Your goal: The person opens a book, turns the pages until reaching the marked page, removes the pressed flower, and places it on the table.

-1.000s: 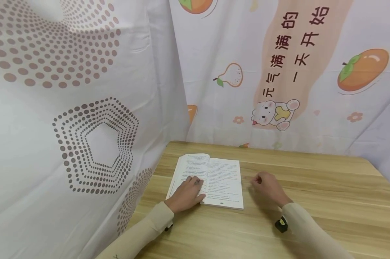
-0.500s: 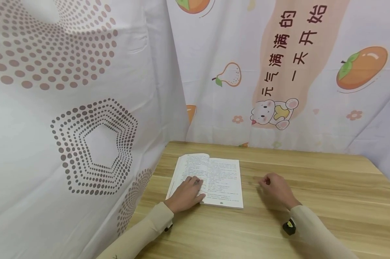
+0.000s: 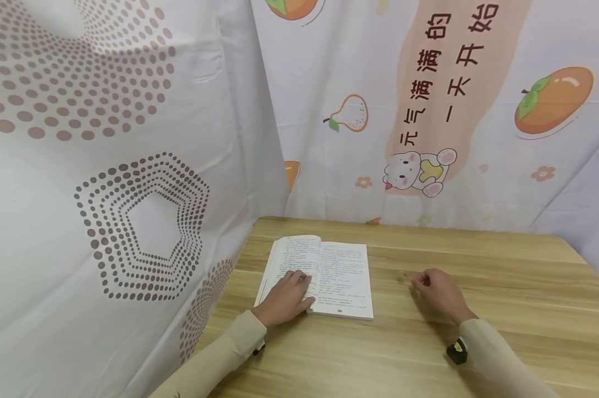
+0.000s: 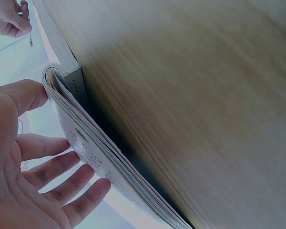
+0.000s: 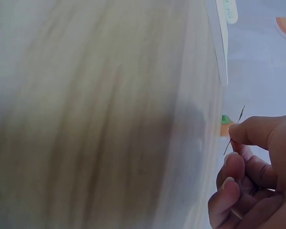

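Observation:
An open book (image 3: 341,276) with printed pages lies on the wooden table. My left hand (image 3: 285,298) rests on its left page near the lower edge. In the left wrist view, the fingertips (image 4: 97,188) press on the page, and the thumb is at the fold of the bulging stack of pages (image 4: 100,143). To the right of the book, close over the table, my right hand (image 3: 439,293) pinches a thin brownish sliver (image 5: 241,113) between thumb and forefinger. It looks slender and dark in the right wrist view; I cannot tell its kind.
The wooden table (image 3: 503,276) stretches to the right of the book. A white patterned curtain (image 3: 180,110) hangs along the left side, and another printed curtain (image 3: 329,188) with fruit and a bear hangs behind the table. Each wrist wears a small dark device (image 3: 457,352).
My right hand has moved rightward, away from the book, still pinching the thin sliver. The left hand stays on the page. The head view has shifted slightly.

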A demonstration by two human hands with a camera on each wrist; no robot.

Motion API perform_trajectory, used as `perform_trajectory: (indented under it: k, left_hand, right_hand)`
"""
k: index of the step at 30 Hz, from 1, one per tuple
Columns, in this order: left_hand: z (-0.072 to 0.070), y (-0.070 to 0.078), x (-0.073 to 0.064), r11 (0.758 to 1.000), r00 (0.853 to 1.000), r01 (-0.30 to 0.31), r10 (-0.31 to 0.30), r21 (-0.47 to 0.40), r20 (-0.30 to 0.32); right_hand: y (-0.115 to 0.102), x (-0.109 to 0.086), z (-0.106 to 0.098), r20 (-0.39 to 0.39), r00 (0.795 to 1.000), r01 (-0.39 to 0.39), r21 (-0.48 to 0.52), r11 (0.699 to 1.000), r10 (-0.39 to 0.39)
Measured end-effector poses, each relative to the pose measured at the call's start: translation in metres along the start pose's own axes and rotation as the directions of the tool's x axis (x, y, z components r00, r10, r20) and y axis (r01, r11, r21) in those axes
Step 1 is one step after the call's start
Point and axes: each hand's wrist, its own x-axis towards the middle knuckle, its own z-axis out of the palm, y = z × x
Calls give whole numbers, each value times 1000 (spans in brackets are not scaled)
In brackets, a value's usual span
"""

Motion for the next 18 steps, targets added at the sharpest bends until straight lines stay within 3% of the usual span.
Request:
perform_trajectory:
  k: [18]
  left_hand:
    - [-1,2,0,1000,1000,8,-8,-5,6]
  right_hand:
    - [16,-11,-3,39,996,-81,7,997,81]
